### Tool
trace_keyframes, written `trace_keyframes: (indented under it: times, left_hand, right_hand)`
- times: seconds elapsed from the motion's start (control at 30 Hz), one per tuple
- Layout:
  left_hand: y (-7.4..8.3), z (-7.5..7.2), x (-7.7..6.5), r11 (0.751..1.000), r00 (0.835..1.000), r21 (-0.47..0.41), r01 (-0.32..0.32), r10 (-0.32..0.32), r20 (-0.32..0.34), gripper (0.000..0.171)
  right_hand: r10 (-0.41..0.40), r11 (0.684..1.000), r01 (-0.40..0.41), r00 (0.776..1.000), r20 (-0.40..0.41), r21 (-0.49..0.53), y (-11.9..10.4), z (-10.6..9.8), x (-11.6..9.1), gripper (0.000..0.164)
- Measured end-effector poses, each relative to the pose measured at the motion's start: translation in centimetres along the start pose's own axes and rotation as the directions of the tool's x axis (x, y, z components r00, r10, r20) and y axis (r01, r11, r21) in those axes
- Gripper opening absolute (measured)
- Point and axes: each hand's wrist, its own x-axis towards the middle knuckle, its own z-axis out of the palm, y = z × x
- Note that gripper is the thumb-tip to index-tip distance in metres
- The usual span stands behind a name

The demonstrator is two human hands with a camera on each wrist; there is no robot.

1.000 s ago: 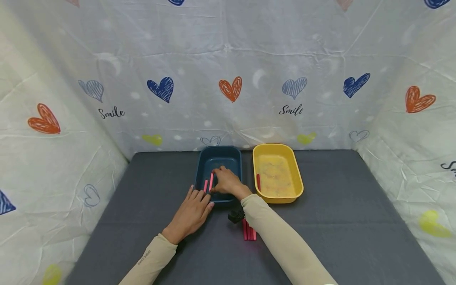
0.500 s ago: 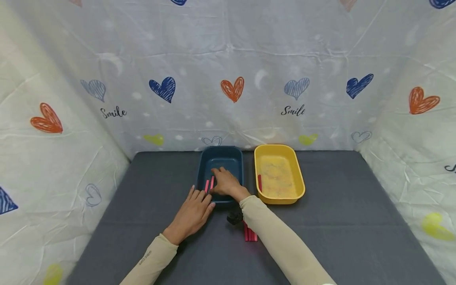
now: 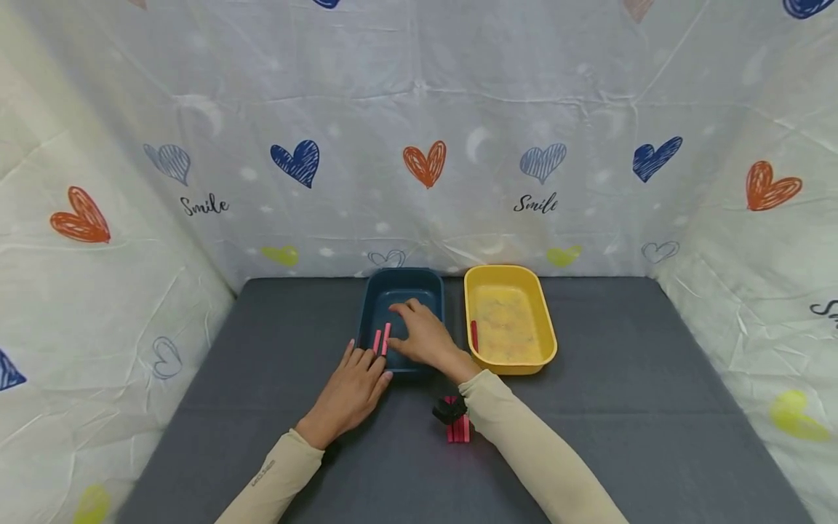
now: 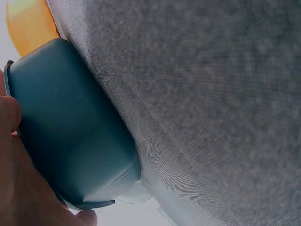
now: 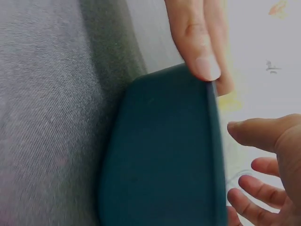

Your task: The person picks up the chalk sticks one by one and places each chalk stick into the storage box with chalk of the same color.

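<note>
Two thin pink sticks (image 3: pixel 386 339) stand side by side in the near left part of the dark blue tray (image 3: pixel 432 280). My left hand (image 3: pixel 347 397) grips the tray's near left corner; its thumb lies at the rim (image 5: pixel 217 155) and its fingers reach over the edge. Over the tray's inside, my right hand (image 3: pixel 425 335) holds nothing, its thumb and fingers spread apart. The thumb is close to the right-hand pink stick; whether they touch, I cannot tell. Several red and pink sticks (image 3: pixel 458 432) lie together on the cloth, partly behind the right wrist's black camera (image 3: pixel 449 412).
Right of the blue tray stands a yellow tray (image 3: pixel 548 331) with one dark red stick (image 3: pixel 474 336) along its left side. A grey cloth (image 3: pixel 628 393) covers the table. Heart-printed curtains (image 3: pixel 484 116) hang at the back and sides.
My right hand has let go of the right-hand pink stick and drawn slightly right, its fingers wider apart. The left hand stays at the tray's corner.
</note>
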Motion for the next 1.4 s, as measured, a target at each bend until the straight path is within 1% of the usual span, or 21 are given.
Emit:
trace_keyframes:
  times: [0.13,0.27,0.4,0.53,0.7,1.0,1.1,1.23,1.4]
  left_hand:
    - [-0.1,-0.2,0.2,1.0,1.0,0.007,-0.01,0.01,-0.022,0.023]
    - [-0.1,-0.2,0.3,1.0,1.0,0.02,0.0,0.0,-0.005,0.026]
    - [0.1,0.0,0.0,1.0,1.0,0.01,0.02,-0.02,0.017,0.028]
    - [0.2,0.2,-0.2,0.999,0.999,-0.014,0.038,-0.038,0.008,0.026]
    - [0.1,0.3,-0.3,0.999,0.999,-0.016,0.035,-0.035,-0.01,0.025]
    - [0.0,0.4,0.0,0.999,0.999,-0.008,0.039,-0.039,-0.005,0.025]
    - [0.0,0.4,0.1,0.999,0.999,-0.013,0.041,-0.041,-0.005,0.026]
    - [0.1,0.4,0.1,0.999,0.999,-0.033,0.039,-0.039,-0.005,0.025]
    - [0.2,0.3,0.1,0.998,0.999,-0.043,0.046,-0.045,0.003,0.024]
  right_hand:
    - [-0.038,0.999,0.038,0.998,-0.053,0.0,0.2,-1.1,-1.0,0.058]
    - [-0.06,0.998,0.059,0.994,-0.09,-0.005,0.4,-2.1,-2.2,0.057]
    - [-0.07,0.997,0.071,0.991,-0.117,0.001,0.7,-2.7,-3.7,0.055]
    - [-0.086,0.996,0.088,0.984,-0.157,0.009,1.1,-3.1,-4.9,0.052]
    - [-0.082,0.995,0.09,0.978,-0.194,0.031,1.6,-3.4,-6.0,0.049]
    - [-0.085,0.996,0.093,0.969,-0.231,0.02,3.0,-3.4,-7.6,0.046]
    - [-0.097,0.995,0.099,0.967,-0.237,-0.001,3.3,-3.5,-8.3,0.046]
    - [-0.133,0.991,0.127,0.959,-0.25,-0.039,3.8,-3.5,-9.2,0.045]
    - [-0.162,0.987,0.154,0.954,-0.251,-0.05,4.2,-3.5,-10.3,0.043]
